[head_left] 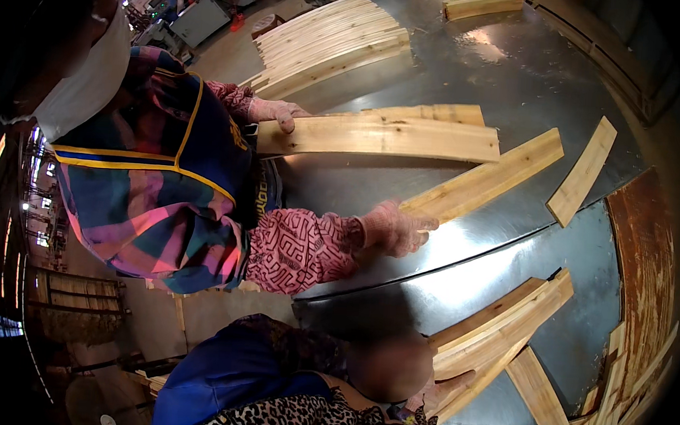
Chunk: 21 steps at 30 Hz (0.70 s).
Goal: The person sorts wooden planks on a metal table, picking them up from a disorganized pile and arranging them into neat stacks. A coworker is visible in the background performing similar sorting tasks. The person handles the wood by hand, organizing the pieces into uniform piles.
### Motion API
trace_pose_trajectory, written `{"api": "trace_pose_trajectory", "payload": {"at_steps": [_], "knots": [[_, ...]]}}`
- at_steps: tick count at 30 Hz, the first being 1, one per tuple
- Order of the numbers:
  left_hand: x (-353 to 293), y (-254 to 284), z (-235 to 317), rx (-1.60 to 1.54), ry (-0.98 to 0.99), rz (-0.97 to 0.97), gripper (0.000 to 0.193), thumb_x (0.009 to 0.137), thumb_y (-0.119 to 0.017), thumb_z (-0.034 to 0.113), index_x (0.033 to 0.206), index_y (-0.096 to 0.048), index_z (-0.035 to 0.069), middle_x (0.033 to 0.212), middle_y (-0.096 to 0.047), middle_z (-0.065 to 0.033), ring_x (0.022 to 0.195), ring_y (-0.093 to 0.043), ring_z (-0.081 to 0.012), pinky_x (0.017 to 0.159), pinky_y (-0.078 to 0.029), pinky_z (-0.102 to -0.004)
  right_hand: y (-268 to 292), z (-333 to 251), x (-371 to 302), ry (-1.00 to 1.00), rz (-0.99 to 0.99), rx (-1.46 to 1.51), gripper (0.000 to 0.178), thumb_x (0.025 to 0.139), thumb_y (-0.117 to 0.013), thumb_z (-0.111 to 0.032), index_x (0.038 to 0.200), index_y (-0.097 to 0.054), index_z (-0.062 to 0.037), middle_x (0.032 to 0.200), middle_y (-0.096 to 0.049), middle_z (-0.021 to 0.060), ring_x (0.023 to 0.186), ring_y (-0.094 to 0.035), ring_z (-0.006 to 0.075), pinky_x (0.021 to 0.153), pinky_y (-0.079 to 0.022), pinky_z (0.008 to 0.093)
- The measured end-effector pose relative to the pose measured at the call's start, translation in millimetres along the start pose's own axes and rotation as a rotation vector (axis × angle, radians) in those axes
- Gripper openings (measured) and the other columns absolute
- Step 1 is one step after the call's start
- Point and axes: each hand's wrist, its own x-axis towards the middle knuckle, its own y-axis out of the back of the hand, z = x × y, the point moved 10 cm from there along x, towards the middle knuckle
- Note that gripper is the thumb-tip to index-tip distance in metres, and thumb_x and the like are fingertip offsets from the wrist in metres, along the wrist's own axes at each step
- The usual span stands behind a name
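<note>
I couldn't tell the state of the wearer's hands, out of frame. At centre, a co-worker's upper gloved hand (277,115) gripped a pale plank (391,138) over the metal desk (457,79); the lower gloved hand (396,229) was half-curled at another board (498,175). Partly hidden yellow lettering (239,136) marked the dark apron (219,127).

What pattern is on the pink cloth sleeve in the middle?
The pink cloth sleeve has dark, maze-like lines, shown in the head view.
</note>
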Motion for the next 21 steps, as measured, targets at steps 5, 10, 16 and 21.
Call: {"api": "trace_pose_trajectory", "payload": {"at_steps": [5,10,16,21], "knots": [[-1.4,-17.1,-13.2,-0.006,0.022,-0.096,0.086,0.095,-0.076,0.021,0.17,-0.036,0.008,0.169,-0.041,-0.029,0.146,-0.054,-0.0475,0.113,-0.054,-0.0538,15.4,-6.5,12.2,0.061,-0.055,0.027,0.108,0.091,-0.08,-0.022,0.177,-0.018,-0.0019,0.171,-0.039,0.0283,0.153,-0.048,0.0416,0.129,-0.038,0.0411],[-6.4,-3.4,-5.9,-0.035,0.12,-0.206,0.091,0.095,-0.074,0.016,0.174,-0.03,0.01,0.174,-0.035,-0.0271,0.147,-0.052,-0.0482,0.118,-0.051,-0.0527,76.1,43.8,52.3,0.174,-0.197,0.129,0.104,0.095,-0.079,-0.016,0.18,-0.019,-0.0103,0.178,-0.032,0.024,0.153,-0.046,0.0373,0.127,-0.04,0.0454],[6.1,-13.4,-2.0,0.012,0.078,-0.292,0.091,0.095,-0.074,0.014,0.173,-0.028,0.002,0.175,-0.032,-0.0294,0.149,-0.05,-0.0493,0.118,-0.05,-0.0544,70.5,-47.0,18.7,0.288,0.198,-1.021,0.13,0.066,-0.097,-0.062,0.169,-0.041,-0.0043,0.155,-0.059,0.0332,0.142,-0.059,0.0491,0.118,-0.05,0.0578],[-7.2,-22.3,-10.0,0.019,0.076,-0.235,0.089,0.096,-0.07,0.014,0.173,-0.027,0.002,0.177,-0.028,-0.0295,0.149,-0.05,-0.0486,0.118,-0.05,-0.0539,53.6,-11.2,36.7,0.096,0.059,-0.888,0.12,0.081,-0.089,-0.049,0.176,-0.027,-0.0096,0.168,-0.043,0.0298,0.149,-0.051,0.0457,0.12,-0.046,0.0494]]}}
